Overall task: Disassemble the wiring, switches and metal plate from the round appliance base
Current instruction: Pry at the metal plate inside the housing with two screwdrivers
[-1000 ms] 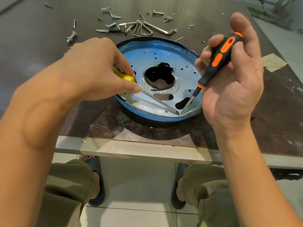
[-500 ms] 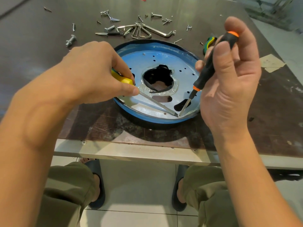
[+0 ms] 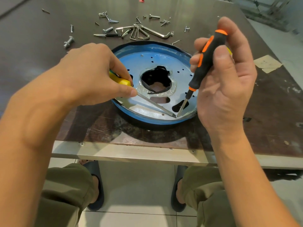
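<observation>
The round appliance base [image 3: 147,121] lies near the table's front edge, blue-rimmed, with a shiny metal plate [image 3: 178,64] set in it and a dark irregular hole at its middle. My left hand [image 3: 88,74] grips a yellow-handled screwdriver [image 3: 122,81] whose long shaft slants down to the plate's near right rim. My right hand [image 3: 226,79] holds a black-and-orange screwdriver [image 3: 205,61] almost upright. Both tips meet at the same spot on that rim. No wiring or switches are visible.
Several loose screws and bolts [image 3: 68,42] and a bunch of hex keys [image 3: 141,32] lie on the table [image 3: 270,104] behind the base. A patch of tape [image 3: 268,63] sticks to the right. The table's front edge [image 3: 131,154] runs just below the base, above my knees.
My right hand has swung the black-and-orange screwdriver from a slant to nearly upright, its tip staying at the rim. The left hand and yellow screwdriver have barely moved.
</observation>
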Tool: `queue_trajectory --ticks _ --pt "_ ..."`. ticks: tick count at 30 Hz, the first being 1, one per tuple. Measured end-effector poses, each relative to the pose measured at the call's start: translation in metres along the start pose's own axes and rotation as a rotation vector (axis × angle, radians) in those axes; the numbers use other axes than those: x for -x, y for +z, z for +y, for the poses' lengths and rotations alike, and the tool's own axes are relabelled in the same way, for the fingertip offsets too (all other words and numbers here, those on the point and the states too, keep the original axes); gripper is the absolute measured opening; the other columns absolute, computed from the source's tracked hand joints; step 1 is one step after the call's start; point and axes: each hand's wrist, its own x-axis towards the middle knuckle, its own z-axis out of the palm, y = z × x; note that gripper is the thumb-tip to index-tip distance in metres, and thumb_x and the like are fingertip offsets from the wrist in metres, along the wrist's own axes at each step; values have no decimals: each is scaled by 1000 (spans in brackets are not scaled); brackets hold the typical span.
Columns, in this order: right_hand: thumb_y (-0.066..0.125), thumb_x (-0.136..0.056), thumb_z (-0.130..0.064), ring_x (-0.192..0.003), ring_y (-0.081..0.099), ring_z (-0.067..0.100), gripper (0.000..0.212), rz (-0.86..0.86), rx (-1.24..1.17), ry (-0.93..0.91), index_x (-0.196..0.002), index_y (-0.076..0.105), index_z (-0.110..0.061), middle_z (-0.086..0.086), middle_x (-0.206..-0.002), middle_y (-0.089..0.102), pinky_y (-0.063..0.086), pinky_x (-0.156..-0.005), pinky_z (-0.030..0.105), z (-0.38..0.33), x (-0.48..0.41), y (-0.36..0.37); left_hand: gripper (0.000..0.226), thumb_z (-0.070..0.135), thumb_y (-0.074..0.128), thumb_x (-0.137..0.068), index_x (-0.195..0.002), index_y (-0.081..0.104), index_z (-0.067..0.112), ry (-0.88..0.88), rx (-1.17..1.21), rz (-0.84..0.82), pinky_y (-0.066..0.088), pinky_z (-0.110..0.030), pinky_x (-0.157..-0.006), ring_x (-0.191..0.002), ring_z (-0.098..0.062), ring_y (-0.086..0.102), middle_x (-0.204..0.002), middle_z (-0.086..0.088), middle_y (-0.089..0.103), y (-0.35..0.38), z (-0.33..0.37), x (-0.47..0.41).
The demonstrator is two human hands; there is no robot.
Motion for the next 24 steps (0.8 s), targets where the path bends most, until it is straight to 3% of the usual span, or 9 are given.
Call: queue_trajectory --ticks 3,6,8,11,14,18,24 --pt "35 -105 -2 -87 57 29 33 11 -67 14 -136 45 2 20 -108 60 47 -82 39 -2 0 0 32 63 75 -66 -89 77 41 -6 0 0 49 -38 -74 -84 -24 58 -91 7 68 -1 0 0" --pt "51 -102 -6 -92 44 30 31 24 11 -10 -133 49 -2 16 -106 51 44 -75 41 0 -1 2 33 64 74 -65 -89 77 41 -11 3 -11 50 -38 -75 -85 -24 58 -90 7 68 -1 2 1" --pt "54 -101 -3 -95 42 31 38 14 77 -41 -138 46 -2 17 -108 46 41 -82 43 2 -1 3 35 64 73 -63 -89 77 41 -18 6 -10 51 -40 -78 -86 -26 59 -93 5 70 -1 3 1" --pt "37 -105 5 -99 51 34 43 -23 48 -71 -148 34 4 25 -121 53 48 -86 40 1 0 3 34 64 72 -63 -88 76 42 -25 11 -11 53 -41 -80 -88 -27 59 -94 5 70 -2 3 2" --pt "34 -106 0 -100 52 35 33 -21 -14 -45 -138 43 3 24 -120 56 48 -86 39 0 0 1 37 65 70 -63 -89 76 41 -22 9 -20 53 -42 -80 -87 -25 58 -93 6 69 -2 4 2" --pt "55 -99 1 -102 49 32 32 31 41 -31 -130 49 -2 16 -110 56 41 -91 43 2 -1 2 38 66 70 -61 -89 76 42 -19 6 -12 53 -42 -80 -87 -25 57 -93 6 68 -2 4 2" --pt "40 -99 -3 -93 59 30 28 35 -100 25 -124 52 -3 19 -110 62 46 -78 37 -3 -2 0 34 64 72 -65 -90 76 41 -2 3 -7 52 -41 -78 -86 -23 57 -89 10 64 0 1 1"
